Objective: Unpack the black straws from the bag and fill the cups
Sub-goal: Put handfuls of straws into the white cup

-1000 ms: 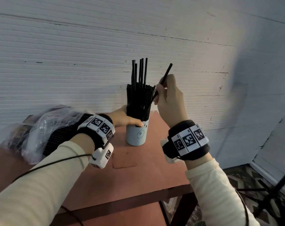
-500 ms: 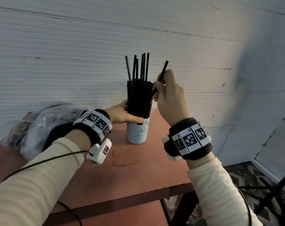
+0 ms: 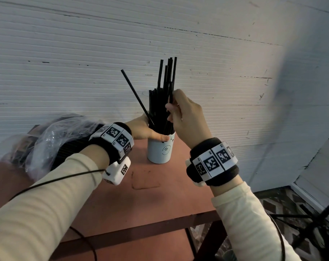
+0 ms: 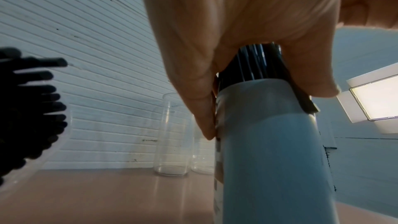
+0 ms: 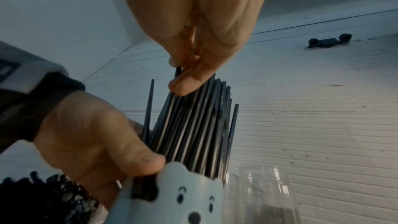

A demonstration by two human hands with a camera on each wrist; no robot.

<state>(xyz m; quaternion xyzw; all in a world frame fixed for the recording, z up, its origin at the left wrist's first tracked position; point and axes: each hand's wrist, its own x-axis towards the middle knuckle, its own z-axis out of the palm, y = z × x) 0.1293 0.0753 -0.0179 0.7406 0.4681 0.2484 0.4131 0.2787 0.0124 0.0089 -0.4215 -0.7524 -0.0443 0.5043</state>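
- Two hands work at a pale cup (image 3: 160, 151) on a reddish table (image 3: 156, 196)
- left hand (image 3: 143, 129) wraps the cup's rim, fingers curled around the black straws (image 3: 160, 110)
- right hand (image 3: 186, 117) pinches one straw among them
- bag (image 3: 52, 140) of straws lies left
- clear glass cups (image 4: 170, 135) stand behind

Left hand (image 3: 141, 129) gripping cup (image 3: 160, 151) rim | right hand (image 3: 186, 117) pinching straws (image 3: 164, 102) above cup | one straw (image 3: 136, 95) leaning left of grip
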